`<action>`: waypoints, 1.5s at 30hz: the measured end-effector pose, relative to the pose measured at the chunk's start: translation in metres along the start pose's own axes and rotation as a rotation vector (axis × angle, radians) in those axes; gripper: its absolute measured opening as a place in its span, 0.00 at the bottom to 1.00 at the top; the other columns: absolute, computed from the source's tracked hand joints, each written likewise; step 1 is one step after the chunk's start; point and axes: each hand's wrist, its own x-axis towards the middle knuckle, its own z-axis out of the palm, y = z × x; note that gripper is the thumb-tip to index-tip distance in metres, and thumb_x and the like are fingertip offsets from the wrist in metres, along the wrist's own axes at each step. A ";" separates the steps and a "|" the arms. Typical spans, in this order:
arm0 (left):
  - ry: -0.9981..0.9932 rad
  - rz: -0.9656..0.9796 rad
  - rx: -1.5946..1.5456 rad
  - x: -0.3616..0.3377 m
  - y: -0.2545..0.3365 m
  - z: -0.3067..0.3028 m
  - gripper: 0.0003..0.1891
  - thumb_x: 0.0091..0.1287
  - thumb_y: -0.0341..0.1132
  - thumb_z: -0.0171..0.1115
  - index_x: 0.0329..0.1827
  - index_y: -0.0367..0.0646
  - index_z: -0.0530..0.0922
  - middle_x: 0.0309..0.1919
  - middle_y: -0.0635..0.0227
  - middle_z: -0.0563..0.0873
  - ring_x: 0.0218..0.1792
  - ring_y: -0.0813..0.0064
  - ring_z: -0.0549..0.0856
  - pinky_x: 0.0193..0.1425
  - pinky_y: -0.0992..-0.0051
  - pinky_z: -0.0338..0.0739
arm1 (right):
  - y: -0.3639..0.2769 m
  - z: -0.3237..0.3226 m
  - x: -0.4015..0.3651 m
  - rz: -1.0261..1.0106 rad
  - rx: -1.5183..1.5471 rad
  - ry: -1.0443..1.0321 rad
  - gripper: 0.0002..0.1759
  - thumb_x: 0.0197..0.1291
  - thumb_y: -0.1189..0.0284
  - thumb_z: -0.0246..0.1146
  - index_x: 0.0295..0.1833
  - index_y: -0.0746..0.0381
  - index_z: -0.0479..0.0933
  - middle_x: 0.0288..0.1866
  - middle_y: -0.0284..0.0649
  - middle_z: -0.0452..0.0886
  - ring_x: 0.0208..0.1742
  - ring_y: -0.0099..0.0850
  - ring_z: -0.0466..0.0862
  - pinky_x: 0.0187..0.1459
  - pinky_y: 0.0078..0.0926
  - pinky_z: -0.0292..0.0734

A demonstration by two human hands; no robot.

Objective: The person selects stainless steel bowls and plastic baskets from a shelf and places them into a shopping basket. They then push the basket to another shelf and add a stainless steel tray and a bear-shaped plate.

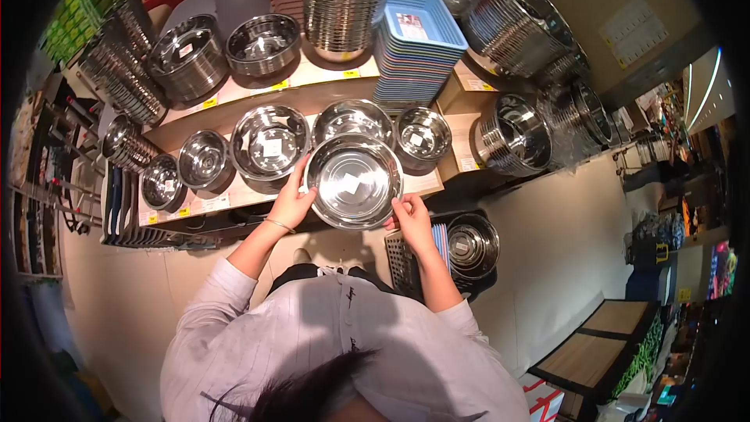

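A shiny stainless steel basin [355,203] with a white label inside is held up in front of the lower shelf. My left hand [294,202] grips its left rim, thumb on the near side. On the opposite rim, my right hand [411,217] pinches the edge. Just behind it sits another steel basin [353,115], partly covered by the held one. To the left of that stands a labelled steel basin [271,141], and to the right a smaller steel pot [422,137].
Stacked steel bowls [346,12] and blue plastic trays [418,19] stand on the upper shelf. A dark basket [402,262] with steel basins [469,244] is on the floor by my right arm. More steel basins [514,137] stand at the right.
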 end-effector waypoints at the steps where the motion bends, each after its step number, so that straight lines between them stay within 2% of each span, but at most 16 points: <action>1: 0.071 0.033 0.016 -0.005 -0.008 -0.013 0.29 0.59 0.24 0.52 0.65 0.38 0.55 0.53 0.57 0.72 0.38 0.82 0.76 0.39 0.83 0.72 | -0.002 0.008 0.007 -0.039 -0.053 -0.033 0.09 0.60 0.72 0.55 0.38 0.66 0.63 0.23 0.40 0.73 0.19 0.25 0.76 0.20 0.18 0.73; 3: 0.082 -0.156 -0.086 -0.013 -0.008 -0.038 0.25 0.61 0.26 0.52 0.61 0.35 0.59 0.46 0.60 0.76 0.37 0.82 0.76 0.39 0.84 0.72 | -0.009 0.028 0.018 -0.007 -0.056 -0.058 0.09 0.59 0.72 0.55 0.37 0.66 0.64 0.23 0.39 0.73 0.18 0.23 0.75 0.20 0.18 0.73; 4: 0.090 -0.108 -0.075 -0.014 -0.028 -0.048 0.20 0.62 0.29 0.53 0.57 0.34 0.64 0.38 0.64 0.79 0.36 0.84 0.76 0.37 0.85 0.71 | -0.009 0.036 0.024 -0.006 -0.113 -0.091 0.10 0.59 0.71 0.56 0.36 0.66 0.65 0.21 0.38 0.73 0.18 0.22 0.75 0.19 0.18 0.72; 8: 0.151 -0.383 -0.217 -0.025 -0.036 -0.080 0.16 0.63 0.34 0.55 0.51 0.36 0.68 0.32 0.66 0.81 0.33 0.85 0.77 0.36 0.85 0.71 | -0.007 0.064 0.040 0.106 -0.191 -0.295 0.10 0.59 0.70 0.56 0.36 0.66 0.65 0.19 0.36 0.73 0.17 0.24 0.75 0.18 0.18 0.70; 17: 0.337 -0.241 -0.467 -0.029 -0.055 -0.126 0.20 0.59 0.30 0.60 0.52 0.35 0.66 0.43 0.59 0.78 0.41 0.78 0.79 0.44 0.81 0.73 | 0.002 0.126 0.041 0.202 -0.123 -0.419 0.10 0.55 0.77 0.59 0.34 0.65 0.63 0.24 0.44 0.77 0.24 0.30 0.80 0.24 0.21 0.76; 20: 0.333 -0.186 -0.423 -0.029 -0.051 -0.136 0.25 0.59 0.28 0.60 0.56 0.30 0.60 0.49 0.56 0.73 0.47 0.74 0.77 0.51 0.80 0.71 | 0.002 0.151 0.035 0.274 0.040 -0.372 0.13 0.54 0.78 0.61 0.38 0.66 0.62 0.28 0.46 0.77 0.28 0.32 0.81 0.26 0.20 0.77; 24: 0.279 -0.113 -0.385 -0.032 -0.059 -0.139 0.33 0.58 0.28 0.60 0.62 0.28 0.51 0.49 0.54 0.74 0.48 0.74 0.76 0.51 0.79 0.71 | 0.009 0.174 0.032 0.256 0.144 -0.298 0.10 0.53 0.78 0.61 0.38 0.64 0.66 0.29 0.42 0.77 0.29 0.30 0.81 0.28 0.20 0.77; 27: 0.211 -0.052 -0.298 -0.029 -0.056 -0.138 0.33 0.58 0.28 0.60 0.62 0.28 0.51 0.47 0.54 0.74 0.46 0.76 0.77 0.47 0.79 0.74 | 0.008 0.182 0.029 0.204 0.183 -0.225 0.10 0.54 0.78 0.61 0.37 0.64 0.66 0.30 0.42 0.77 0.29 0.31 0.81 0.28 0.21 0.78; 29: 0.184 -0.037 -0.297 -0.026 -0.047 -0.131 0.36 0.56 0.32 0.63 0.62 0.29 0.51 0.46 0.53 0.74 0.33 0.79 0.79 0.33 0.79 0.75 | 0.004 0.182 0.027 0.185 0.178 -0.170 0.10 0.54 0.77 0.60 0.38 0.65 0.66 0.30 0.41 0.76 0.31 0.31 0.81 0.30 0.21 0.78; 31: 0.042 -0.135 0.154 -0.021 -0.023 -0.131 0.38 0.54 0.36 0.64 0.61 0.29 0.51 0.44 0.51 0.75 0.24 0.79 0.76 0.25 0.79 0.72 | 0.004 0.175 0.027 0.186 0.189 -0.132 0.13 0.55 0.77 0.59 0.43 0.66 0.62 0.35 0.45 0.76 0.33 0.33 0.81 0.32 0.22 0.79; 32: 0.014 -0.071 0.044 -0.015 -0.020 -0.123 0.39 0.53 0.39 0.65 0.60 0.29 0.52 0.39 0.52 0.77 0.20 0.79 0.73 0.22 0.78 0.69 | 0.003 0.171 0.026 0.167 0.191 -0.103 0.13 0.55 0.77 0.59 0.42 0.66 0.62 0.35 0.45 0.76 0.33 0.33 0.81 0.33 0.21 0.79; 35: 0.005 0.097 -0.139 0.008 -0.047 -0.083 0.39 0.56 0.36 0.62 0.60 0.29 0.45 0.31 0.57 0.80 0.23 0.75 0.78 0.27 0.79 0.72 | 0.013 0.154 0.023 0.157 0.270 0.007 0.13 0.55 0.77 0.59 0.42 0.66 0.63 0.35 0.46 0.76 0.33 0.34 0.81 0.33 0.22 0.79; 36: -0.083 -0.003 -0.089 0.014 -0.024 -0.084 0.39 0.57 0.35 0.60 0.62 0.30 0.42 0.33 0.55 0.80 0.26 0.74 0.80 0.30 0.78 0.73 | 0.013 0.149 0.022 0.150 0.276 0.043 0.12 0.56 0.77 0.58 0.42 0.66 0.63 0.35 0.46 0.76 0.34 0.34 0.81 0.34 0.23 0.80; 39: -0.099 0.029 0.113 0.046 -0.032 -0.056 0.41 0.55 0.33 0.60 0.63 0.29 0.40 0.24 0.55 0.81 0.22 0.65 0.82 0.28 0.72 0.75 | 0.017 0.130 0.028 0.113 0.307 0.183 0.10 0.56 0.77 0.59 0.40 0.66 0.64 0.34 0.43 0.76 0.34 0.33 0.81 0.34 0.22 0.79; 40: -0.168 -0.060 0.037 0.057 -0.027 -0.049 0.42 0.54 0.32 0.60 0.63 0.27 0.41 0.19 0.55 0.80 0.18 0.62 0.81 0.26 0.71 0.76 | 0.017 0.124 0.034 0.094 0.316 0.218 0.10 0.56 0.77 0.58 0.39 0.67 0.63 0.35 0.45 0.76 0.34 0.34 0.81 0.35 0.23 0.80; 45: -0.232 -0.099 0.019 0.096 -0.032 -0.013 0.40 0.55 0.31 0.59 0.62 0.26 0.41 0.18 0.58 0.79 0.16 0.69 0.81 0.23 0.74 0.76 | 0.019 0.101 0.060 0.008 0.292 0.307 0.12 0.56 0.77 0.58 0.36 0.65 0.60 0.34 0.46 0.75 0.35 0.36 0.81 0.35 0.25 0.80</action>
